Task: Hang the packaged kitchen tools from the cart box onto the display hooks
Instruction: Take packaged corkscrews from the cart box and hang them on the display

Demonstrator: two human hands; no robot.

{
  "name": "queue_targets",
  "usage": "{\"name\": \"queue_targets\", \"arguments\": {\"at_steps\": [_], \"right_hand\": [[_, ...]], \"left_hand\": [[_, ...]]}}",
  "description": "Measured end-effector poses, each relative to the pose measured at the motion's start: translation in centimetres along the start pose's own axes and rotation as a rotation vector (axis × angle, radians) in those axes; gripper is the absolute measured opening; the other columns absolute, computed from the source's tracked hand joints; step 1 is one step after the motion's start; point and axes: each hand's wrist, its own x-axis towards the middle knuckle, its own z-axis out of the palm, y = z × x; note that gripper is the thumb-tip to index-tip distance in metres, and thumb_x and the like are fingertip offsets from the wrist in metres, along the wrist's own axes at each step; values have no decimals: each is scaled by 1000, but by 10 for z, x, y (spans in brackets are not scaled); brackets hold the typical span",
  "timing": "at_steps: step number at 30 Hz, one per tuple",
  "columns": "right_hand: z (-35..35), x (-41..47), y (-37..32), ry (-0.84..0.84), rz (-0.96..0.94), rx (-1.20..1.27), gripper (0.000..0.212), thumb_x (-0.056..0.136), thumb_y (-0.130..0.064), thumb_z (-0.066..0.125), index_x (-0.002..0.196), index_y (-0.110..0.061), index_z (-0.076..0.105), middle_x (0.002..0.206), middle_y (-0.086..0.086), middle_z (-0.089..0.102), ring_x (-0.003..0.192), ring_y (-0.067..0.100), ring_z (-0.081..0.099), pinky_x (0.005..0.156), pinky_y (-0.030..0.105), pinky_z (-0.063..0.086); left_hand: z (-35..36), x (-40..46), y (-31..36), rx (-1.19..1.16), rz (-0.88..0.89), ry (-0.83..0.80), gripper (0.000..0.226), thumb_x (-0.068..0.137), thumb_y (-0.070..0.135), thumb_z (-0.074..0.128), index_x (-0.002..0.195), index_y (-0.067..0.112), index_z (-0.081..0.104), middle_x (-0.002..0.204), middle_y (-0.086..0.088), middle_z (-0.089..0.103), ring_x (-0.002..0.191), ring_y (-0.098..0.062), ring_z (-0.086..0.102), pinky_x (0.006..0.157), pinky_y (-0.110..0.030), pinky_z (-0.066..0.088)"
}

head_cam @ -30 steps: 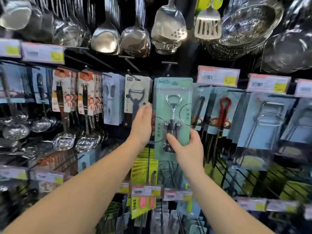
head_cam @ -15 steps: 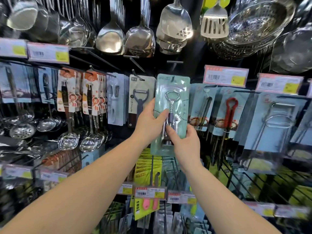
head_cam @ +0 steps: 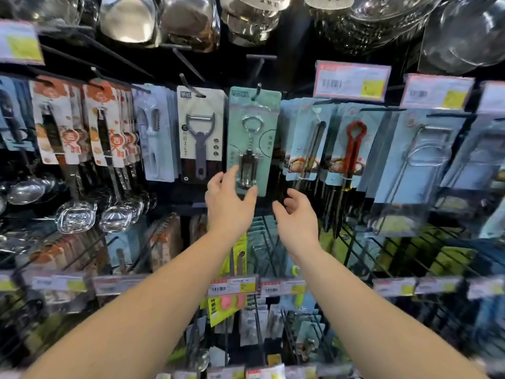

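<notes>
Since the earlier frame we are seeing the corkscrew pack (head_cam: 252, 138) sitting higher, now hanging on its display hook (head_cam: 257, 91), and the right hand (head_cam: 296, 217) has let go of it. Going left to right, the peeler pack (head_cam: 200, 135) is hanging just beside it; the left hand (head_cam: 228, 203) is touching the pack's lower edge with thumb and fingertips, fingers loosely spread; the right hand is hovering below and to the right, apart from the pack, fingers relaxed and holding nothing.

corkscrew pack (head_cam: 252, 138) on hook (head_cam: 257, 92), peeler pack (head_cam: 200, 135) left, tongs pack (head_cam: 352, 143) right
</notes>
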Motion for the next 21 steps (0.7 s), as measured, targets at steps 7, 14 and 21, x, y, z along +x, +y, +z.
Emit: {"name": "queue_targets", "arguments": {"at_steps": [7, 14, 21], "right_hand": [[-87, -5, 38, 125, 51, -130, 41, 98, -26, 55, 137, -18, 49, 129, 3, 59, 110, 16, 57, 87, 27, 44], [-241, -9, 88, 173, 65, -416, 49, 94, -35, 58, 139, -16, 50, 134, 6, 58, 120, 24, 57, 96, 35, 48], [-471, -47, 158, 339, 182, -717, 51, 91, -46, 56, 135, -19, 55, 124, 16, 61, 115, 34, 56, 93, 39, 46]], "left_hand": [[67, -50, 32, 125, 216, -72, 53, 95, 40, 59, 144, 24, 47, 139, -10, 44, 130, -32, 38, 108, -39, 30], [175, -115, 124, 322, 377, -294, 54, 94, 51, 54, 143, 29, 48, 143, -6, 45, 133, -32, 37, 111, -43, 33], [323, -242, 258, 423, 498, -596, 59, 93, 61, 45, 141, 27, 47, 145, -9, 43, 135, -34, 38, 109, -44, 33]]}}
